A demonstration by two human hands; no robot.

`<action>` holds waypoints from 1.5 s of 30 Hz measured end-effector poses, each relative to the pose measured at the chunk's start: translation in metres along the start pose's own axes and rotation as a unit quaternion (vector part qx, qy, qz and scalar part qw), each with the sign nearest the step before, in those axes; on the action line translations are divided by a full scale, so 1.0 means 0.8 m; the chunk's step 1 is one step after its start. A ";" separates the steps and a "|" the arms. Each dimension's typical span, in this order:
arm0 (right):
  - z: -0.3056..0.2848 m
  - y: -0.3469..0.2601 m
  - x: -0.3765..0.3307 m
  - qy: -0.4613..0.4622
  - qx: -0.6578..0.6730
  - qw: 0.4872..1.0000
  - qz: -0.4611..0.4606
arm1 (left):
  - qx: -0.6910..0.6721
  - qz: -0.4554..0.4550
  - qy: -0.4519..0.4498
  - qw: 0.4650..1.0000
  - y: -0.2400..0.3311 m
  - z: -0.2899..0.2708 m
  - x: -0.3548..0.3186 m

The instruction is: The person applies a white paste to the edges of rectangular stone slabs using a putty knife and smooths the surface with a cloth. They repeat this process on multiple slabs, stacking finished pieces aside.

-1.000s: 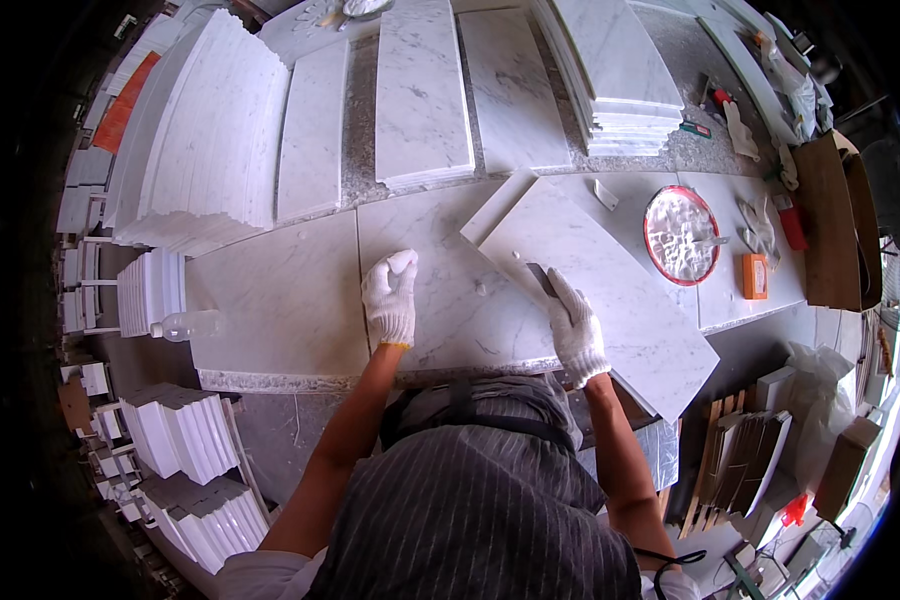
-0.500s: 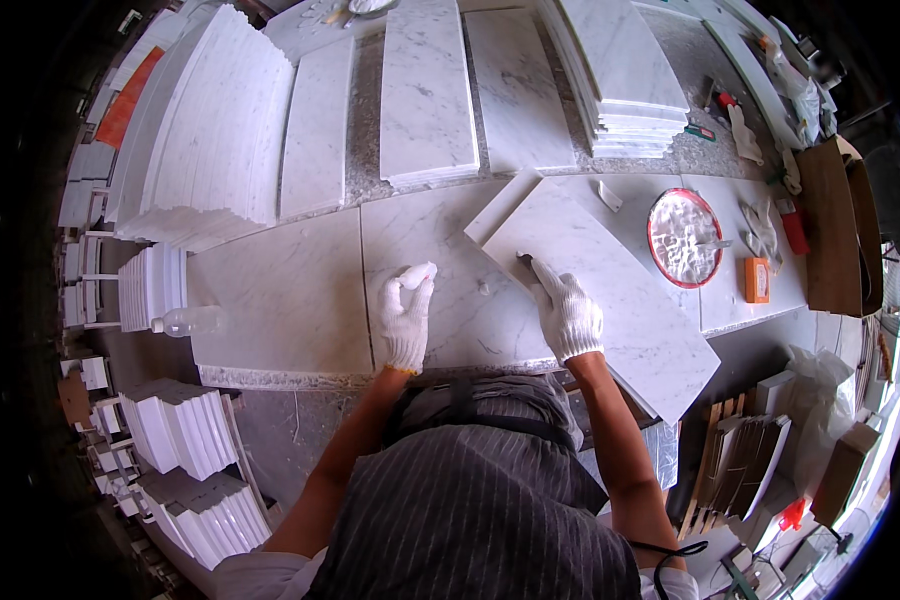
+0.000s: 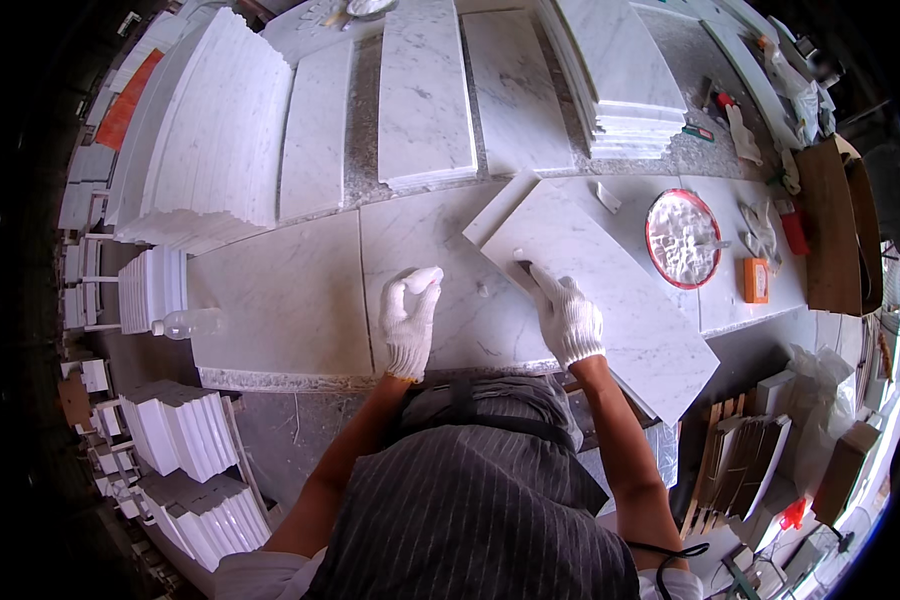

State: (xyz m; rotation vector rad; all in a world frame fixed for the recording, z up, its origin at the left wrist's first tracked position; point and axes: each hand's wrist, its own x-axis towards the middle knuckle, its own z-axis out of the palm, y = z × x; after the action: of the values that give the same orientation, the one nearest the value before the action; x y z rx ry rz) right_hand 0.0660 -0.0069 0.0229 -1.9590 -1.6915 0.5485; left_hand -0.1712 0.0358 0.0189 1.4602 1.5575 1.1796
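Both my hands wear white knit gloves. My right hand [image 3: 567,318] rests on a large white marble tile [image 3: 610,290] lying at an angle on the workbench, and it grips a small dark tool [image 3: 523,267] pressed to the tile's near left edge. My left hand [image 3: 410,310] lies on the marble bench top [image 3: 280,300] beside the tile, fingers curled, holding nothing that I can see. A second tile edge [image 3: 495,205] shows under the angled tile at its far left corner.
A red-rimmed bowl of white paste [image 3: 682,238] and an orange block [image 3: 756,280] sit to the right. Stacks of marble tiles [image 3: 210,130] [image 3: 620,80] line the far side. A clear plastic bottle [image 3: 190,322] lies at the bench's left edge. More tile stacks [image 3: 185,445] stand on the floor at the left.
My right hand has slid the tool along the tile's left edge toward its near end. My left hand has moved slightly nearer to me on the bench and curled its fingers.
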 end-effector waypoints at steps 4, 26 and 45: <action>0.012 -0.002 0.021 -0.009 -0.029 1.000 -0.006 | -0.036 -0.016 -0.014 0.999 0.003 0.015 -0.002; -0.018 -0.023 -0.006 -0.094 -0.078 0.992 0.028 | 0.066 0.052 -0.071 0.994 0.015 0.033 0.011; 0.003 0.042 -0.039 0.182 -0.054 0.982 0.000 | 0.413 0.321 -0.104 0.846 0.028 0.051 0.034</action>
State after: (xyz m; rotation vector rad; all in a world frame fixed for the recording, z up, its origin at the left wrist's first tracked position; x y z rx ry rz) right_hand 0.0864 -0.0414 0.0003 -1.9886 -1.5133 0.0891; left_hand -0.1292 0.0678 0.0281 2.7369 1.5277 0.6026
